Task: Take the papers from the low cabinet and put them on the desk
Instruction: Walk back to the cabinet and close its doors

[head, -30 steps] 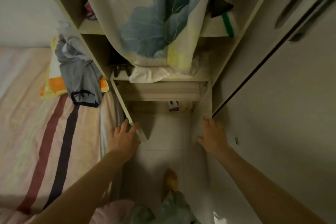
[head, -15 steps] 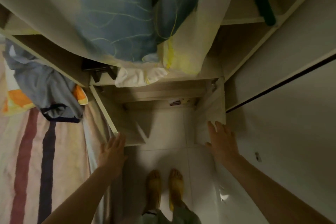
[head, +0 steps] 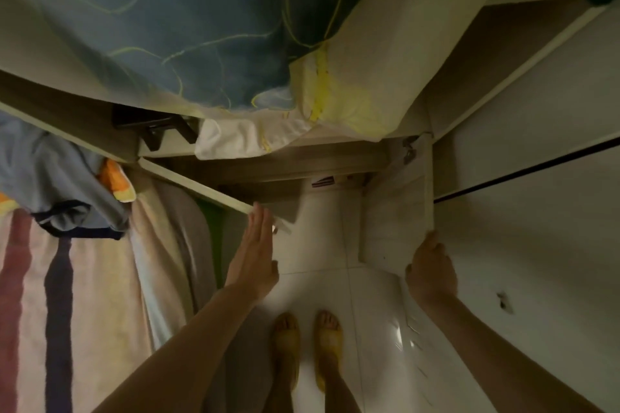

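The left hand (head: 253, 265), fingers flat and together, pressed the edge of the pale wooden left cabinet door (head: 214, 193). The right hand (head: 431, 273) curled its fingers over the white right cabinet door (head: 392, 221). A striped paper item (head: 322, 182) lay low inside the cabinet.

Wood-look board, soft cloth and glossy tile around my hands.

My left hand (head: 255, 256) lies flat against the smooth, matt, pale laminate edge of the left cabinet door (head: 214, 193); my right hand (head: 431, 270) rests on the right cabinet door (head: 396, 225), the same matt board, with a small metal hinge (head: 408, 150) at its far end. The floor (head: 372, 322) is white tile, glossy enough to throw glints. A printed cloth curtain (head: 188, 20) hangs soft and matt above, the striped bed sheet (head: 84, 295) on the left looks like woven cotton, and my slippers (head: 307, 342) look like rubbery yellow plastic.
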{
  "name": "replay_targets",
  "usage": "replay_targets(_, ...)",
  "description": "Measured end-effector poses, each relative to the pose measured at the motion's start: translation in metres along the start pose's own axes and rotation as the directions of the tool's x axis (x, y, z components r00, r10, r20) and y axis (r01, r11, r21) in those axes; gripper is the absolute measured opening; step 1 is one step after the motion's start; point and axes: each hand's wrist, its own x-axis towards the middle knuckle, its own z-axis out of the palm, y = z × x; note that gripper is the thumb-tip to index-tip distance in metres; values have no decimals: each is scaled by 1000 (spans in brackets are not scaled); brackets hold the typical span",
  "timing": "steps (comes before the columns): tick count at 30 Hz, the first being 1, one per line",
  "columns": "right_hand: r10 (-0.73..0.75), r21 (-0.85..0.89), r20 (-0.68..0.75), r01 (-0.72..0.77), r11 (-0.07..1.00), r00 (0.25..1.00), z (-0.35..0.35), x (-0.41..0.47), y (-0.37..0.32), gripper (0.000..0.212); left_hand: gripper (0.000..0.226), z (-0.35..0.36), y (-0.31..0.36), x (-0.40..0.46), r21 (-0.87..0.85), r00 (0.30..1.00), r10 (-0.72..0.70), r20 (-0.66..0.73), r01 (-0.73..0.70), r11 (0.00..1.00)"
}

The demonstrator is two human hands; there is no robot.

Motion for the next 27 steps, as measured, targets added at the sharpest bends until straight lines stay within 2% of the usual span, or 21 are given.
replay_targets(5,-107,146,19,104,984,994,5,-10,-33,75,86,-14,11,32,-45,997,46,69,-43,998)
replay_targets(8,-124,265,-39,130,956,992,10,-14,-71,71,83,-17,15,50,49,997,53,61,-56,997)
replay_targets(11,-180,339,-154,223,914,971,21,-11,-100,71,85,-25,19,67,130,997,62,42,-67,989)
replay_targets(14,-204,468,-160,256,846,966,27,-1,-115,67,88,-34,21,78,156,998,51,30,-55,986)
replay_targets(17,-301,349,-176,345,871,937,21,13,-119,62,88,-38,24,86,214,998,64,8,-64,975)
replay_targets(21,-409,192,-78,417,888,909,-1,37,-133,75,93,-34,21,98,322,998,65,-5,-60,945)
replay_targets(27,-418,0,0,418,908,908,-29,70,-167,82,98,-31,13,105,390,997,77,31,-83,917)
